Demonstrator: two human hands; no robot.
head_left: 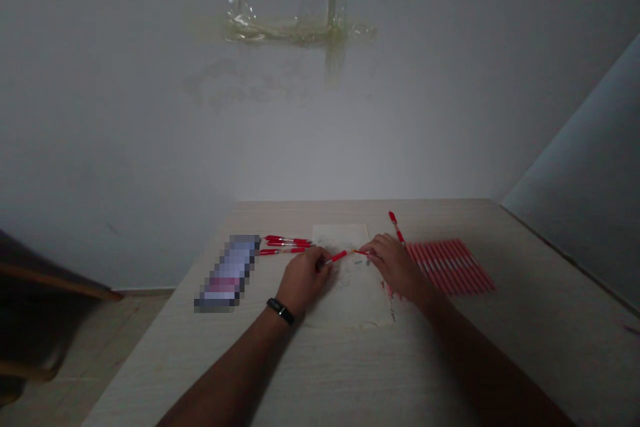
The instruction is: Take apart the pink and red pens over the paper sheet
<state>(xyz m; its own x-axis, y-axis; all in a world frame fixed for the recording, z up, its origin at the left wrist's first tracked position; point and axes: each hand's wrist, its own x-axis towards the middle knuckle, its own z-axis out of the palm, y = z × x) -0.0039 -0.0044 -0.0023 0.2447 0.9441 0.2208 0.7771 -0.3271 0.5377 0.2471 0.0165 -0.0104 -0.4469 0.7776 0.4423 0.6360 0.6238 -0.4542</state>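
Note:
My left hand (303, 279) is closed around a red pen cap (339, 256), with a black band on its wrist. My right hand (397, 265) pinches a red pen (397, 227) whose far end sticks up behind the fingers; its tip points at the cap over a sheet of paper (350, 303) with scribbles. The two hands nearly meet above the sheet. A row of several red pens (453, 267) lies just right of my right hand. Three red pens (286, 244) lie left of the sheet.
A light wooden table (525, 347) stands against a grey wall. A blurred-out flat object (229, 273) lies left of the three pens. A dark chair (35, 320) stands at the far left. Tape remnants (295, 20) cling to the wall.

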